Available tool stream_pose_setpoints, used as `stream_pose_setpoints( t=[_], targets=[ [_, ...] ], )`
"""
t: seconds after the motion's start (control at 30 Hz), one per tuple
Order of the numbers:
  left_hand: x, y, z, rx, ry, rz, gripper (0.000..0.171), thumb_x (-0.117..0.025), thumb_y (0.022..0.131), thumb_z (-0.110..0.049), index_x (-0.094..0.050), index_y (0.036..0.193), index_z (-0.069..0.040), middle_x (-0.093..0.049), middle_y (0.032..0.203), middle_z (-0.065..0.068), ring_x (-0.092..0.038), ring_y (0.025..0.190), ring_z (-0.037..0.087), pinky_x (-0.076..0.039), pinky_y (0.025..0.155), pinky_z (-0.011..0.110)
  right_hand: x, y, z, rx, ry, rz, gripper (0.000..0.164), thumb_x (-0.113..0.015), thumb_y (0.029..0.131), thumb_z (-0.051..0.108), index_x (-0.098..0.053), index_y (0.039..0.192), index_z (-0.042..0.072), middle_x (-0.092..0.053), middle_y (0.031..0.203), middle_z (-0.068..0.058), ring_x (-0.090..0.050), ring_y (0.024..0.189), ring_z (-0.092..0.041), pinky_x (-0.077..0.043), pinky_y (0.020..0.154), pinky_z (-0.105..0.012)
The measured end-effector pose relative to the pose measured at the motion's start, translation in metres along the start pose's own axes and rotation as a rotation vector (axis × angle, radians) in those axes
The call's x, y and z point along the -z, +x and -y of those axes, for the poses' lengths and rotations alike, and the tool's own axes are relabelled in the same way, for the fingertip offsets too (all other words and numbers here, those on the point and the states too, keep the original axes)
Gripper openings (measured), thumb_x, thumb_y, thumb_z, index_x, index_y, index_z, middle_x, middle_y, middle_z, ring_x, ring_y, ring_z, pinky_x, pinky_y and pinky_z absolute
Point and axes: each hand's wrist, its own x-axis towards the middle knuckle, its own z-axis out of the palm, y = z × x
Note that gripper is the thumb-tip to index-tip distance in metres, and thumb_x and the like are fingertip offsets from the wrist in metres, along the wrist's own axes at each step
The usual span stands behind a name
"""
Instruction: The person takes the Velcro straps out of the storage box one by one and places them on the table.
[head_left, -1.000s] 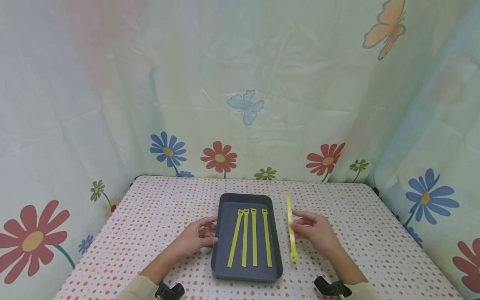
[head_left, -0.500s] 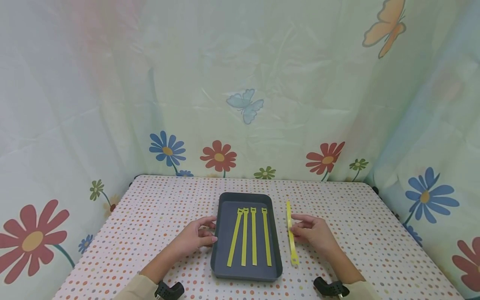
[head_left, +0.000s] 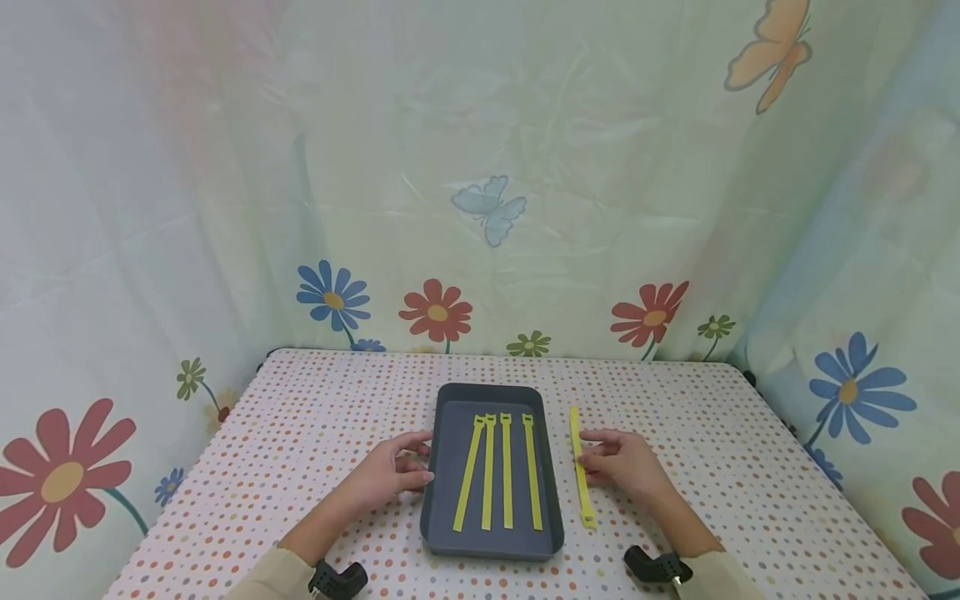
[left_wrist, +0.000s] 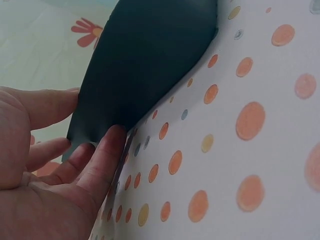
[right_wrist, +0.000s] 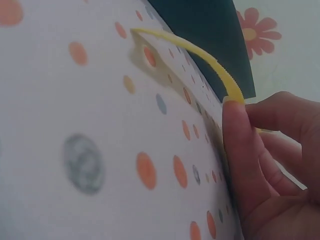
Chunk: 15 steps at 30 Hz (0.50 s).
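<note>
A dark grey tray (head_left: 491, 552) stands at the middle of the table. Against its left outer wall rest the fingertips of my left hand (head_left: 378, 477), the fingers loosely bent; the left wrist view shows the thumb at the bottom of the tray wall (left_wrist: 145, 55). To the tray's right, my right hand (head_left: 633, 468) pinches a yellow hook-and-loop cable tie (head_left: 583, 493) near its middle, thumb against fingers. Its slotted head points toward me. In the right wrist view this tie (right_wrist: 200, 52) bows down toward the tabletop. Several matching ties (head_left: 507, 479) lie lengthwise inside the tray, slotted heads at the far end.
The table wears a dotted cloth (head_left: 337, 392). A flowered curtain (head_left: 600, 150) hangs behind it and along both sides. Black bands with camera mounts (head_left: 339, 579) sit on both wrists.
My right hand has brought the tie slightly down and nearer, its far end dropping toward the table. The left hand and the tray stay in place.
</note>
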Motion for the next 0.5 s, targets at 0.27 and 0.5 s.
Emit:
stream_pose_setpoints(
  t=[0.27, 0.5],
  targets=[
    [0.0003, 0.0005, 0.001, -0.003, -0.007, 0.006, 0.071, -0.074, 0.094, -0.009, -0.04, 0.155, 0.001, -0.053, 0.136, 0.022, -0.069, 0.097, 0.016, -0.062, 0.084, 0.036, -0.0034, 0.0032, 0.0013, -0.005, -0.072, 0.005, 0.05, -0.078, 0.085, 0.003, -0.065, 0.133, -0.003, -0.075, 0.086, -0.008, -0.071, 0.064, -0.02, -0.062, 0.061, -0.033],
    [0.0004, 0.0014, 0.0028, -0.001, 0.004, 0.001, 0.071, -0.074, 0.094, -0.009, -0.04, 0.155, -0.001, -0.053, 0.136, 0.021, -0.069, 0.096, 0.017, -0.062, 0.083, 0.036, -0.0058, 0.0046, 0.0068, -0.044, -0.116, 0.011, 0.048, -0.077, 0.085, 0.004, -0.065, 0.131, -0.003, -0.074, 0.085, -0.009, -0.071, 0.063, -0.018, -0.06, 0.06, -0.031]
  ],
)
